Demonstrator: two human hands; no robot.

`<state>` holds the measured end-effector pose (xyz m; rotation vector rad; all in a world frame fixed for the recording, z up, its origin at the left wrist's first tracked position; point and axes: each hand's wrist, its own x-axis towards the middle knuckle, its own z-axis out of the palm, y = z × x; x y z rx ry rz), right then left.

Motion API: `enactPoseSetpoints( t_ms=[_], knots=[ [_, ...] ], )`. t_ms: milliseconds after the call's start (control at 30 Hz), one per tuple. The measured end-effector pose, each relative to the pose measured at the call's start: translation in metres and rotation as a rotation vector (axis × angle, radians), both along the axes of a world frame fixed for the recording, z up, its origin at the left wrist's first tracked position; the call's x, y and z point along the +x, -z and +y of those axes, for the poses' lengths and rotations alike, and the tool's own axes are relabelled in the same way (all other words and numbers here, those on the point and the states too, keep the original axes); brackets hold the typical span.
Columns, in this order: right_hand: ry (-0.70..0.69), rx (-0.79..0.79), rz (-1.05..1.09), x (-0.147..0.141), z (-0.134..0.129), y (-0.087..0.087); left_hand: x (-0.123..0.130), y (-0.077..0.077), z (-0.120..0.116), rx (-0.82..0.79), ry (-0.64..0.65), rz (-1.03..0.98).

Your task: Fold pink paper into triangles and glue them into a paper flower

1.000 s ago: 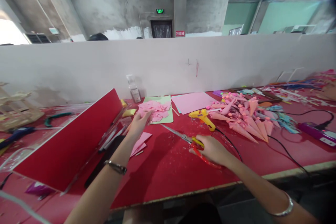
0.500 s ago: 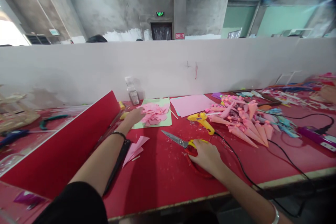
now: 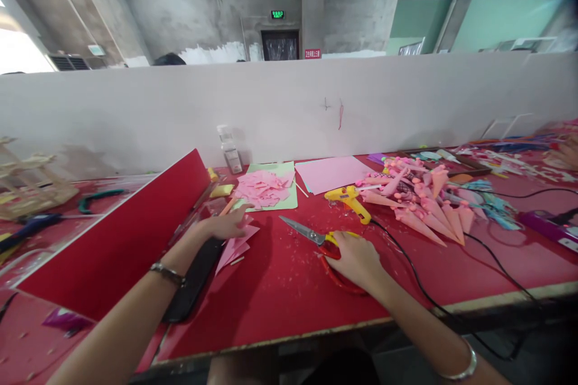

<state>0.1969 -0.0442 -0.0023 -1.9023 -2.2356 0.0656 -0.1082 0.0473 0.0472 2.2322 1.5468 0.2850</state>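
Left hand (image 3: 226,226) back from scraps (image 3: 264,188), red tabletop (image 3: 289,298) below, white partition (image 3: 280,108) beyond

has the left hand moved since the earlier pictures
Yes. Judged against the green sheet, the left hand has come back toward the person, from the pink paper scraps to the larger pink pieces.

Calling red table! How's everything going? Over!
Right hand gripping scissors. Left hand at pink paper pieces, contact unclear. Pink scraps heaped on green sheet. Yellow glue gun beyond scissors, not touching.
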Motion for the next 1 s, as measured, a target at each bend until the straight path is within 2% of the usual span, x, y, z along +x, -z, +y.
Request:
enactPoseSetpoints(
  t_ms=[100, 200, 400, 567, 700, 867, 1000],
  knots=[
    [-0.003, -0.002, 0.001, 0.0, -0.001, -0.002, 0.005, 0.007, -0.007, -0.047, 0.022, 0.1],
    [-0.002, -0.014, -0.001, 0.0, -0.001, -0.003, 0.007, 0.01, -0.01, 0.002, 0.032, 0.07],
    [0.007, -0.023, -0.008, -0.001, 0.0, -0.002, 0.014, 0.002, -0.018, 0.018, 0.014, -0.028],
    [-0.013, 0.005, -0.004, 0.001, 0.001, 0.003, 0.022, -0.006, -0.027, 0.081, 0.067, -0.081],
    [-0.014, -0.009, 0.007, 0.002, 0.001, 0.002, 0.027, -0.013, -0.037, 0.197, 0.054, 0.064],
    [-0.007, -0.025, 0.01, 0.001, 0.0, 0.0, 0.027, -0.017, -0.046, 0.3, -0.07, 0.323],
    [-0.004, -0.032, 0.0, 0.001, 0.001, 0.001, 0.024, -0.013, -0.05, 0.251, -0.125, 0.407]
  ],
)
